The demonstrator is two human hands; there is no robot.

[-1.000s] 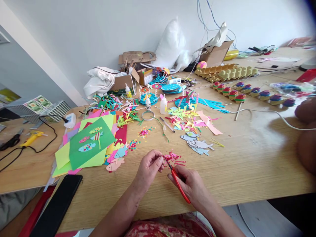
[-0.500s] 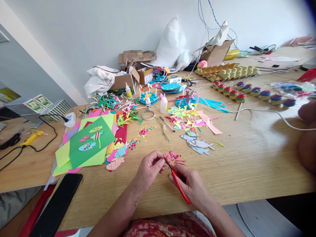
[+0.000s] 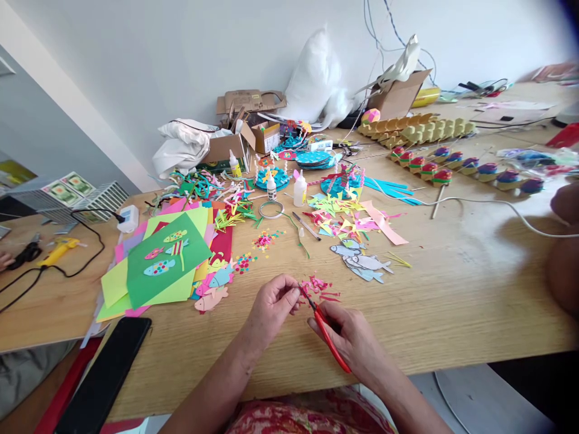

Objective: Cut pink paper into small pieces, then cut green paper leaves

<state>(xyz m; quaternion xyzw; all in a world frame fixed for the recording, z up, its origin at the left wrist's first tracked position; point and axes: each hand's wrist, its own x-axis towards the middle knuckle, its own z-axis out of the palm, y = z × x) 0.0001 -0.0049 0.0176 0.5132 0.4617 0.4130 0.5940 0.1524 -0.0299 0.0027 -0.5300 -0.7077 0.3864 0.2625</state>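
Note:
My right hand [image 3: 347, 334] is closed around a pair of red-handled scissors [image 3: 329, 337], its blades pointing up and left toward my other hand. My left hand [image 3: 277, 304] has thumb and fingers pinched together at the blade tips; whatever it pinches is too small to make out. Pink paper scraps [image 3: 316, 284] lie on the table just beyond the blades. Off to the left are cut paper fish [image 3: 212, 298] in several colours, and grey-blue paper fish [image 3: 364, 263] lie to the right.
Green paper [image 3: 169, 262] with fish on it tops a stack at left, near a black phone [image 3: 106, 374]. Glue bottles [image 3: 300, 190], star-shaped scraps [image 3: 346, 220] and painted egg-carton cups [image 3: 441, 176] stand farther back. A white cable [image 3: 479, 202] crosses the right side.
My hands and the scissors stay almost in place, with only a very slight shift. At the far left edge, another person's fingers now show beside the black scissors.

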